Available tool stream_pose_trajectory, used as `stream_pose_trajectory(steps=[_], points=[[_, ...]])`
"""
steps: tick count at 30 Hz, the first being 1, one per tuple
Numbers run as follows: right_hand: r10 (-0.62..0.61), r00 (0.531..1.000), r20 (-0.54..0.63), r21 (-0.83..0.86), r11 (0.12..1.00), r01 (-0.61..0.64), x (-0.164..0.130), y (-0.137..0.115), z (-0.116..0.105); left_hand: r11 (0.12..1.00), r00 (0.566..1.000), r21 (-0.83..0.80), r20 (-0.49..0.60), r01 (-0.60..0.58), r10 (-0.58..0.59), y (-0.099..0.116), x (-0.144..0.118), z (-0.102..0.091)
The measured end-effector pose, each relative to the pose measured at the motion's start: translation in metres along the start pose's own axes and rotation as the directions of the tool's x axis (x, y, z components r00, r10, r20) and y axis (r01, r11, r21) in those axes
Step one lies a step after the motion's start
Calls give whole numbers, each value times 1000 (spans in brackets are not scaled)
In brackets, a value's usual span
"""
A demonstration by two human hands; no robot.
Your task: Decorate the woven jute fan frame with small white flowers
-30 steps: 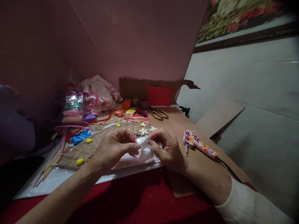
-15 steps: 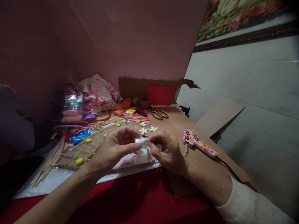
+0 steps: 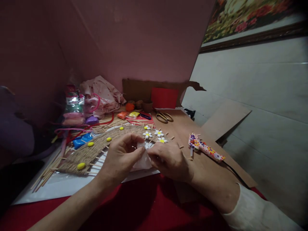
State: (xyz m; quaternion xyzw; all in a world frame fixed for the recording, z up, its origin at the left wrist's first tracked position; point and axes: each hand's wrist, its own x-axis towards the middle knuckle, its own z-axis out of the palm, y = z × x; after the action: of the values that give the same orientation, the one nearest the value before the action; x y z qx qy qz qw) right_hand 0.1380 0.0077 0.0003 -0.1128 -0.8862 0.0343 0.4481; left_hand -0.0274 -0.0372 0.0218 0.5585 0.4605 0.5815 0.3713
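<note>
Head view: left hand (image 3: 120, 157) and right hand (image 3: 168, 158) fingers pinch a white wrapper (image 3: 144, 158) between them.

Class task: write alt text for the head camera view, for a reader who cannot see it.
Two bare hands, left hand and right hand, pinch a small white packet between them over a woven straw mat dotted with yellow beads and white flowers. A flowered glue gun lies to the right, scissors farther back.

Left hand (image 3: 122, 157), right hand (image 3: 169, 160), fingertips pinched together
</note>
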Motion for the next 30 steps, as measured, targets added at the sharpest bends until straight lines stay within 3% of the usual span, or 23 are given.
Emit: stream_pose_trajectory(steps=[5,10,21,30], points=[[55,994,-95,14,998,-53,2,0,-3,983,983,41,44,-178,176,1,1,-5],[95,986,-136,-24,995,-99,1,1,-3,876,923,291,135,-384,360,5,2,-9],[57,997,-56,33,998,-56,1,3,-1,858,926,358,225,-367,303,3,1,-10],[12,1000,-15,84,996,-11,2,4,0,882,938,343,237,-323,252,3,0,-9]])
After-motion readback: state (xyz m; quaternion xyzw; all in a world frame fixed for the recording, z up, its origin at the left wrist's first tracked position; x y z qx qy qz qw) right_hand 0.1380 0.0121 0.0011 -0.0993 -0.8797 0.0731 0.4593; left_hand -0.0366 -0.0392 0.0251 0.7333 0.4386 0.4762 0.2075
